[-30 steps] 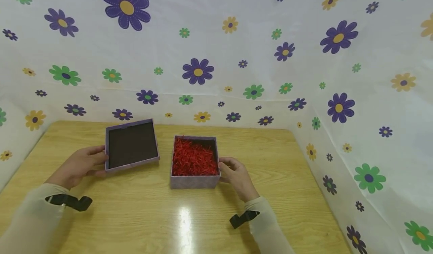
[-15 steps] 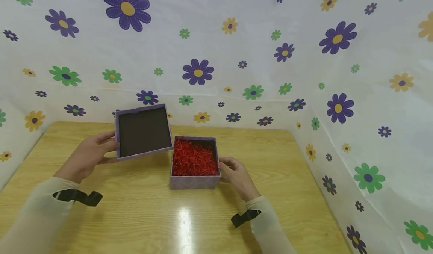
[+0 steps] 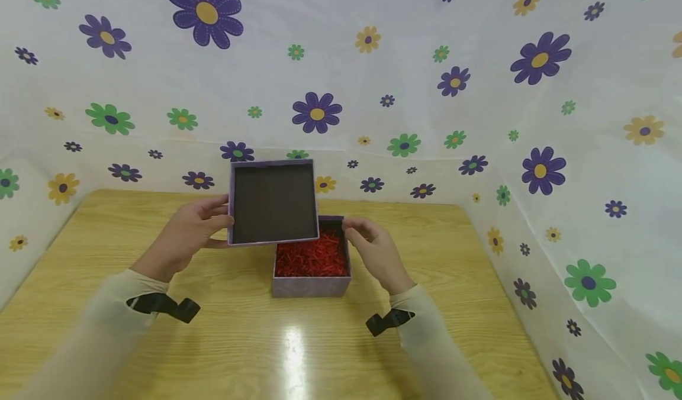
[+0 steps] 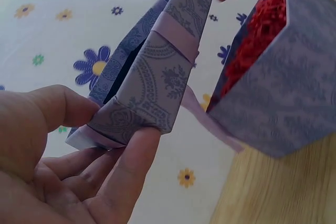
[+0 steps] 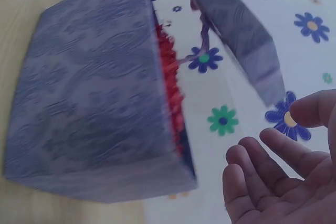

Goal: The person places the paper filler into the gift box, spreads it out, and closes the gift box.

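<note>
My left hand [image 3: 183, 234] grips the left edge of a purple patterned box lid [image 3: 274, 205], thumb on one side and fingers on the other. The lid is tilted with its black inside facing me, and overlaps the back left of the box in the head view. Below it stands the matching square box [image 3: 311, 286], filled with red shredded paper [image 3: 317, 260]. A lilac ribbon [image 4: 210, 124] hangs from the lid in the left wrist view. Beside the box's right rear corner is my right hand [image 3: 378, 252]; in the right wrist view its relaxed fingers [image 5: 273, 163] hold nothing.
The wooden table [image 3: 213, 341] reaches back to a white flower-printed cloth [image 3: 341, 68], which also lines the right side. A black strap with a small camera [image 3: 160, 305] sits on the left wrist, and a similar strap [image 3: 391, 320] on the right.
My left hand has lifted the lid and carried it rightward, partly over the box. The right hand has let go of the box's right side and moved up toward its rear corner.
</note>
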